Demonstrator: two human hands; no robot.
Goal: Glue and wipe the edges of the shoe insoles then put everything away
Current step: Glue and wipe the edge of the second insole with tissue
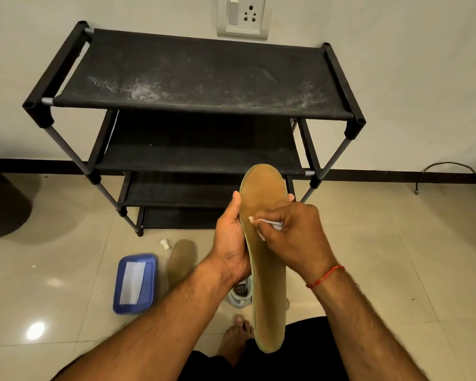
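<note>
At nine o'clock of the view a dark bin (0, 193) stands by the wall, well apart from the work. Toward seven o'clock a blue box (146, 281) with a white sheet on its lid lies on the floor tiles. Just to its right a small white cap (164, 243) and the second insole (182, 261) lie flat, probably parked within reach to wait their turn.

At centre the left hand (231, 243) grips the held insole (267, 284) by its left edge, thumb and fingers curled round it. That stands the insole on end, tan face toward the camera and rim exposed. Its toe overlaps the lower shelves of the black shoe rack (198, 78), which fills twelve o'clock against the wall. Its heel hides part of a pale object and a bare foot (235, 336) at six o'clock.

The right hand (294, 235) comes across from three o'clock, fingers pressed together and pinching a small white piece (267, 222) (glue nozzle or twisted tissue, it cannot be told which). The tip of the piece touches the insole near the left rim. By that, the edge work looks to be in hand and the putting away not begun.

At far three o'clock a loose cable (451, 167) lies along the skirting, out of the way
</note>
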